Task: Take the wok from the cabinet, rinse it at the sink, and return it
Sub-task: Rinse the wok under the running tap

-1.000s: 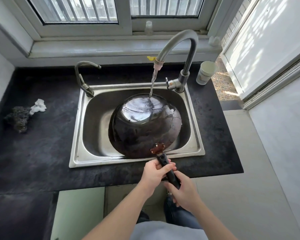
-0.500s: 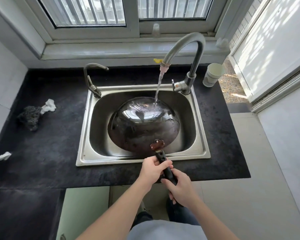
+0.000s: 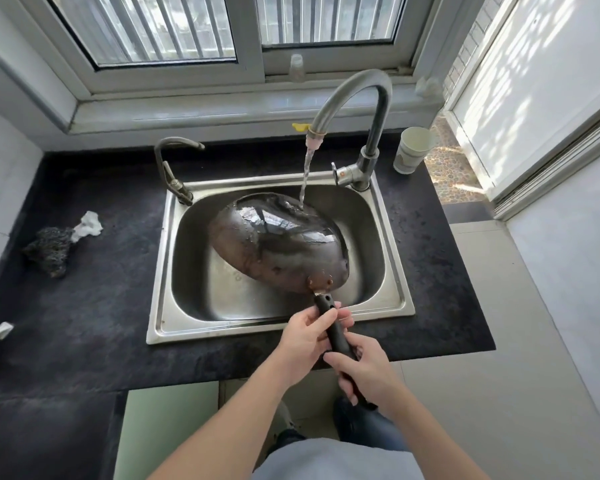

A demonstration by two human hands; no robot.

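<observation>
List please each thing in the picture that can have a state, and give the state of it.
Wok: upside down, tilted, wet, over the sink.
Tall tap: running, stream hits the wok.
Small tap: no water seen.
Sink: no standing water visible.
Left hand: closed on the wok handle.
Right hand: closed on the handle, lower down.
Cup: upright; contents unclear.
Windows: closed.

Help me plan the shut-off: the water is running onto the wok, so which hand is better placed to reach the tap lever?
Probably the left hand: it grips the handle nearest the sink, closer to the lever; the right hand sits farther back.
</observation>
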